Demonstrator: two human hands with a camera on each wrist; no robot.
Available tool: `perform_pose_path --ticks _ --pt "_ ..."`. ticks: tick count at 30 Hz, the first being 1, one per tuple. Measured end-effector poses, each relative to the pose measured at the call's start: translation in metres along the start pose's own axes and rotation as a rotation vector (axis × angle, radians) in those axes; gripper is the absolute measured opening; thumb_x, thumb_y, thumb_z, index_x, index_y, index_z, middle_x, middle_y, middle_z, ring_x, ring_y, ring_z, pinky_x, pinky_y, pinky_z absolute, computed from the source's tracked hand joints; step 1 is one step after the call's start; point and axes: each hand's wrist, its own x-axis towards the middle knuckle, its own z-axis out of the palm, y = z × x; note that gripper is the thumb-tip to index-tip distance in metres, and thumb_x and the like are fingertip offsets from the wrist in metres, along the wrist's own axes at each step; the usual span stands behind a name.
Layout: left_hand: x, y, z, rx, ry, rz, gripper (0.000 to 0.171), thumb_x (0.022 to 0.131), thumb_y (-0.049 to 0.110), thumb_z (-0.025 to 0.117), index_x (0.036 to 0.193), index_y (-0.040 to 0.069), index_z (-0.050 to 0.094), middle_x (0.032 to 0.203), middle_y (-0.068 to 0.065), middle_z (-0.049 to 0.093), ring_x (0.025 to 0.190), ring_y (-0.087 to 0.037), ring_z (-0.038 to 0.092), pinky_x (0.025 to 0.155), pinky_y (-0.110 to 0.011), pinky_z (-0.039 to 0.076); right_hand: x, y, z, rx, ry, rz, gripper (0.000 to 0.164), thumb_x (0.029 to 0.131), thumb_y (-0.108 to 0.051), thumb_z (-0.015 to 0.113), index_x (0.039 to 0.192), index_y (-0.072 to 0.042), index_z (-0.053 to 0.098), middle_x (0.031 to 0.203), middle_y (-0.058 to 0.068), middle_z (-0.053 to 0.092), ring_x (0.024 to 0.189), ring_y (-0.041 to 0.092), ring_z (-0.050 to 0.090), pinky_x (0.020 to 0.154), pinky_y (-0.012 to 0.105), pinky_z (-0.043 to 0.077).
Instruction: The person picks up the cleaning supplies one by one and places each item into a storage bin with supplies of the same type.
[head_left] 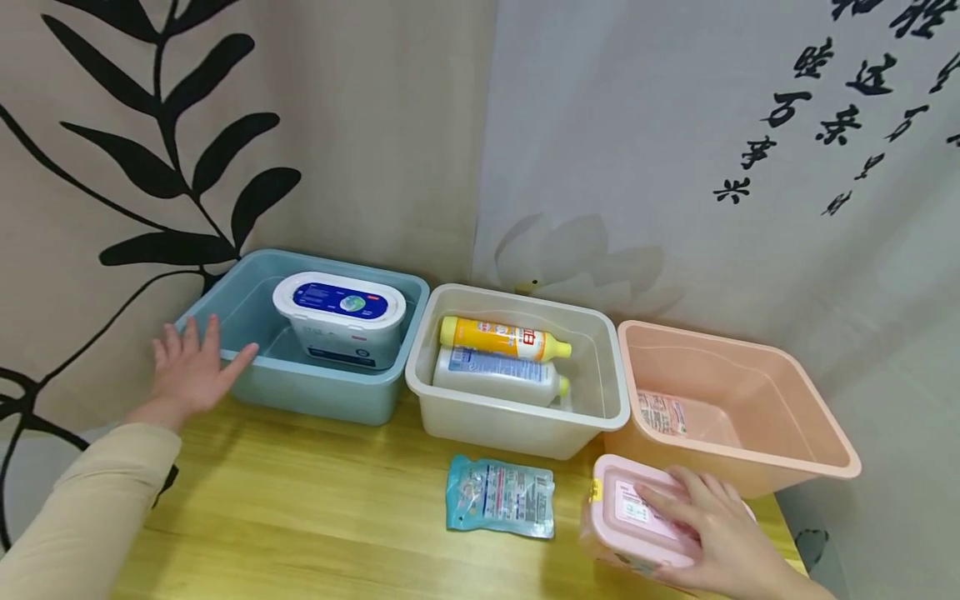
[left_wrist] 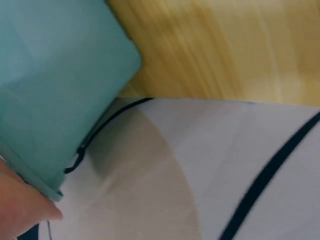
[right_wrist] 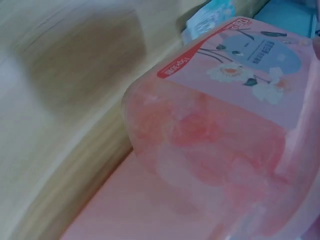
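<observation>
My right hand point(head_left: 720, 529) grips a pink lidded tub point(head_left: 637, 504) from above, its fingers and thumb spread across the lid. In the right wrist view, pink pod-like lumps show through the tub's point(right_wrist: 200, 145) clear wall, below a floral label. The tub is at the front of the peach bin point(head_left: 750, 467) and overlaps its lower edge in the head view. My left hand point(head_left: 191, 375) is at the left front corner of the blue bin point(head_left: 315, 396), fingers straight and spread. The left wrist view has a fingertip right at that bin's rim point(left_wrist: 37, 182).
A white lidded tub point(head_left: 341, 321) stands in the blue bin. The cream bin point(head_left: 502, 429) holds a yellow bottle point(head_left: 495, 337) and a white bottle point(head_left: 491, 375) lying down. A printed packet point(head_left: 662, 414) lies in the peach bin, a blue pouch point(head_left: 500, 497) on the wooden table point(head_left: 322, 508).
</observation>
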Motion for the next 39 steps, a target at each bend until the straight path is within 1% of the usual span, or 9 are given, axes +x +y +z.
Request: perform_pose_path --ticks 4,6,11,14,20,24,32,39 --pt "0.003 0.003 -0.002 -0.005 -0.017 -0.05 0.1 0.091 0.067 0.016 0.141 -0.016 -0.004 0.139 -0.048 -0.013 0.125 -0.067 -0.014 0.101 -0.074 -0.009 0.011 -0.011 -0.008 -0.002 0.01 -0.019 0.084 0.05 -0.068 0.078 0.125 -0.036 0.059 0.12 0.008 0.053 0.103 0.021 0.045 0.081 0.037 0.029" --pt "0.004 0.004 -0.002 0.01 -0.023 -0.068 0.103 0.09 0.069 0.015 0.14 -0.018 -0.004 0.139 -0.049 -0.013 0.126 -0.067 -0.013 0.101 -0.075 -0.007 0.017 -0.016 -0.013 -0.003 0.026 -0.033 0.084 0.05 -0.068 0.077 0.125 -0.036 0.059 0.121 0.008 0.053 0.104 0.022 0.045 0.08 0.039 0.031" --pt "0.006 0.004 -0.004 0.052 -0.028 -0.079 0.106 0.089 0.071 0.015 0.139 -0.02 -0.003 0.138 -0.05 -0.012 0.126 -0.067 -0.01 0.1 -0.075 -0.005 0.036 -0.027 -0.023 0.008 0.081 -0.091 0.081 0.054 -0.074 0.071 0.124 -0.033 0.061 0.12 0.011 0.054 0.105 0.026 0.046 0.082 0.042 0.032" --pt "0.007 0.006 -0.005 0.069 -0.026 -0.08 0.107 0.088 0.072 0.015 0.139 -0.02 -0.002 0.137 -0.051 -0.011 0.127 -0.067 -0.008 0.101 -0.075 -0.004 0.049 -0.033 -0.028 0.016 0.088 -0.109 0.081 0.056 -0.074 0.07 0.124 -0.031 0.061 0.119 0.012 0.054 0.104 0.028 0.047 0.083 0.042 0.031" --pt "0.007 0.006 -0.005 0.091 -0.034 -0.094 0.108 0.088 0.073 0.014 0.14 -0.02 -0.002 0.137 -0.052 -0.008 0.127 -0.067 -0.004 0.102 -0.074 -0.004 0.077 -0.045 -0.035 0.031 0.05 -0.092 0.082 0.053 -0.068 0.075 0.125 -0.03 0.061 0.121 0.015 0.054 0.104 0.029 0.049 0.084 0.047 0.036" --pt "0.005 0.007 -0.006 0.09 -0.043 -0.102 0.108 0.087 0.073 0.014 0.14 -0.02 -0.002 0.137 -0.052 -0.008 0.127 -0.067 -0.004 0.103 -0.074 -0.004 0.094 -0.051 -0.04 0.043 0.02 -0.075 0.084 0.054 -0.068 0.075 0.127 -0.029 0.06 0.123 0.016 0.053 0.107 0.031 0.048 0.085 0.051 0.038" --pt "0.004 0.011 -0.007 0.1 -0.047 -0.107 0.106 0.088 0.072 0.014 0.14 -0.02 0.0 0.137 -0.052 -0.007 0.128 -0.066 -0.003 0.103 -0.073 -0.004 0.12 -0.056 -0.048 0.053 -0.024 -0.065 0.084 0.058 -0.067 0.073 0.13 -0.026 0.057 0.128 0.02 0.05 0.107 0.032 0.048 0.087 0.049 0.038" --pt "0.002 0.012 -0.008 0.101 -0.049 -0.116 0.106 0.088 0.072 0.013 0.14 -0.02 -0.001 0.138 -0.051 -0.008 0.128 -0.066 -0.004 0.104 -0.072 -0.004 0.14 -0.064 -0.057 0.084 -0.081 -0.031 0.081 0.061 -0.06 0.075 0.131 -0.025 0.056 0.131 0.019 0.048 0.112 0.034 0.045 0.086 0.046 0.037"
